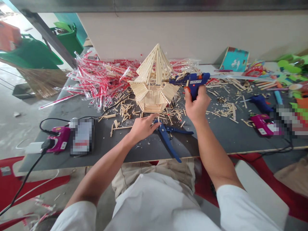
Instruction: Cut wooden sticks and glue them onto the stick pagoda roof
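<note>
Blue glue gun (196,82) in fingers (188,98) of right hand (197,106)

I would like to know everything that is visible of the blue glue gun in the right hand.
The glue gun looks like blue plastic, with orange parts, a pale label and a glowing red light. The right hand holds it raised above the table, nozzle end pointing left, toward the stick model; whether the tip touches it is unclear.

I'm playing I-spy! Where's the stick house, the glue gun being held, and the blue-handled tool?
Stick house (157,73): head view, on its roof's front.
Held glue gun (194,82): head view, on its blue body.
Blue-handled tool (166,137): head view, on one handle.
</note>
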